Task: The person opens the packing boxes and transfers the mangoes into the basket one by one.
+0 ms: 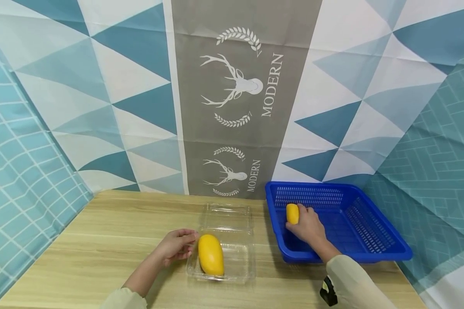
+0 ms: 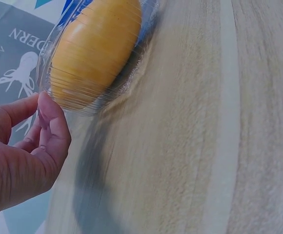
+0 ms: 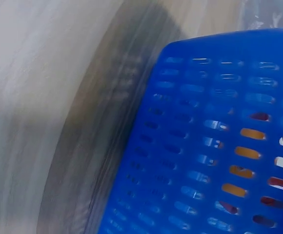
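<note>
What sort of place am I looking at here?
Probably a small set-up work corner rather than a lived-in kitchen, though I can't be certain: creased printed sheets surround a wood-look table, which holds a blue basket and a clear plastic box.

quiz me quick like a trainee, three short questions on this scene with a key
1. True or false: the right hand, inside the blue basket, holds nothing.
2. At which side of the clear container is the left hand? A) left B) right C) far
3. How many yellow fruits show in the head view?

Key: 1. False, it holds a yellow fruit. 2. A. 3. Two.
</note>
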`<state>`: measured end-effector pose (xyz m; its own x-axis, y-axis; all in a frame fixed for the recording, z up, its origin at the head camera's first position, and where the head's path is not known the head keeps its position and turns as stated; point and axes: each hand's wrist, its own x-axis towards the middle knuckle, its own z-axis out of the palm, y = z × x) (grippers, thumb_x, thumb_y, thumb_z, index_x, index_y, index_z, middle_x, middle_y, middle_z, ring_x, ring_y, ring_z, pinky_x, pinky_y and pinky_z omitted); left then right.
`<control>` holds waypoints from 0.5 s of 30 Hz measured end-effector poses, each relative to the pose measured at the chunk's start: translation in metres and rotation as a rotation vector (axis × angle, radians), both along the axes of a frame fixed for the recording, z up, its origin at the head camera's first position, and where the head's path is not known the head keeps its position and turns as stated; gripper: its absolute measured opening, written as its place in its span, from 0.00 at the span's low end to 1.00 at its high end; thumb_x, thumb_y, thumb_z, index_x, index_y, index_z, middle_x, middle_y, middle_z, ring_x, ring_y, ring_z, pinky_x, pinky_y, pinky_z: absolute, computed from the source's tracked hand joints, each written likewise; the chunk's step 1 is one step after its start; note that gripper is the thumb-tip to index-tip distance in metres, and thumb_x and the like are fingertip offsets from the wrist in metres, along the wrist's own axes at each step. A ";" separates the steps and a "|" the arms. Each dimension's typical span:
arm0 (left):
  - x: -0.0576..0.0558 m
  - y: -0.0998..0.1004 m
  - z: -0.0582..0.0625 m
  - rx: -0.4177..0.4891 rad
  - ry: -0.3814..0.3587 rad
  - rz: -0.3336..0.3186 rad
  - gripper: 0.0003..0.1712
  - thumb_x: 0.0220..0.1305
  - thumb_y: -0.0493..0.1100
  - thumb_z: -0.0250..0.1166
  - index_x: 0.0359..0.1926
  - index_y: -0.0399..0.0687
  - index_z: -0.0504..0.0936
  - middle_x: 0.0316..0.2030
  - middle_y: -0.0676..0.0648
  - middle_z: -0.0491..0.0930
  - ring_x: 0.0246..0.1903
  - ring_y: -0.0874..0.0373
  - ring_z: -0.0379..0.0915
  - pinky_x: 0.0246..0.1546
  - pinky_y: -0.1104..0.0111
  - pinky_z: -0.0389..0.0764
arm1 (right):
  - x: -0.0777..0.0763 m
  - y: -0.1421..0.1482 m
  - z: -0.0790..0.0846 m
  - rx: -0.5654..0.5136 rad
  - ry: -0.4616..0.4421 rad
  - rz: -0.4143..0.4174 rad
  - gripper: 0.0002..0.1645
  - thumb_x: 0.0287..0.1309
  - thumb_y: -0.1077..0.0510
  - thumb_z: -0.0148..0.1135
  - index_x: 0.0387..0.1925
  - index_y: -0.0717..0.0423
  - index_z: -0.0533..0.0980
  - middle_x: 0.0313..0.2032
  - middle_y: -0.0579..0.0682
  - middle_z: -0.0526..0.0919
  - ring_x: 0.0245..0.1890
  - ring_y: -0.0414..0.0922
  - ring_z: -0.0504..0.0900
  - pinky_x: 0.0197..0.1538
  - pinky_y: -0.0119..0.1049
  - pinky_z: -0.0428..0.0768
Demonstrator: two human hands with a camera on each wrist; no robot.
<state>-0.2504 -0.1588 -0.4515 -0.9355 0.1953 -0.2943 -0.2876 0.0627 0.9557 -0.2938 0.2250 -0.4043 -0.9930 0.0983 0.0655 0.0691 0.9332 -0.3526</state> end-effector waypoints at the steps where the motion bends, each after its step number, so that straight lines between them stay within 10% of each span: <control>1: 0.000 0.000 0.000 -0.001 0.002 0.000 0.28 0.65 0.47 0.59 0.57 0.29 0.66 0.30 0.50 0.75 0.24 0.65 0.71 0.24 0.77 0.79 | 0.000 0.001 0.000 -0.010 -0.002 -0.002 0.47 0.47 0.48 0.65 0.65 0.64 0.59 0.49 0.66 0.71 0.41 0.56 0.73 0.39 0.52 0.79; 15: 0.001 0.000 0.000 0.000 0.010 0.009 0.28 0.66 0.45 0.58 0.58 0.29 0.65 0.30 0.50 0.75 0.24 0.65 0.71 0.25 0.77 0.79 | -0.001 0.004 0.004 -0.052 -0.062 -0.010 0.44 0.50 0.52 0.65 0.64 0.66 0.58 0.49 0.68 0.70 0.43 0.58 0.73 0.45 0.57 0.77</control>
<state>-0.2497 -0.1583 -0.4514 -0.9403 0.1868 -0.2846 -0.2782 0.0605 0.9586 -0.2947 0.2287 -0.3999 -0.9940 0.1098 -0.0014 0.1014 0.9131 -0.3949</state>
